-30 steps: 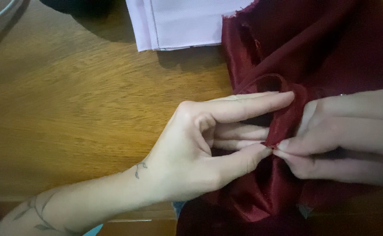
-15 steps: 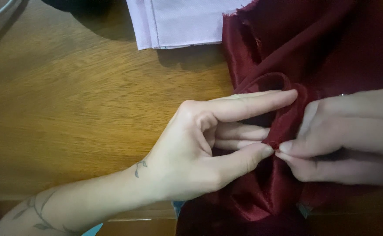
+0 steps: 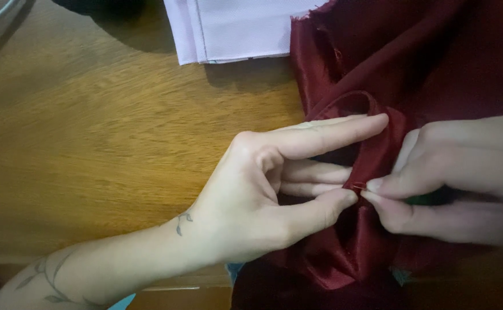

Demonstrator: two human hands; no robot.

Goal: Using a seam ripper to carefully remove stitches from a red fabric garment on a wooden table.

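Observation:
A dark red satin cloth (image 3: 412,63) lies bunched over the right half of a wooden table (image 3: 91,132). My left hand (image 3: 274,189) reaches in from the lower left and pinches a fold of the cloth between thumb and fingers, its forefinger stretched along the fold's top. My right hand (image 3: 458,178) comes from the right edge and pinches the same fold, fingertips meeting those of my left hand. A tiny pin or needle seems to show where the fingertips meet; it is too small to be sure.
A folded pale lilac fabric (image 3: 234,28) lies at the table's far edge, touching the red cloth's corner. A dark object (image 3: 96,6) sits at the top left. The table's near edge runs along the bottom, with a bit of light blue beneath it.
Both hands stay on the fold almost unmoved. The fingertips have closed slightly tighter on the cloth.

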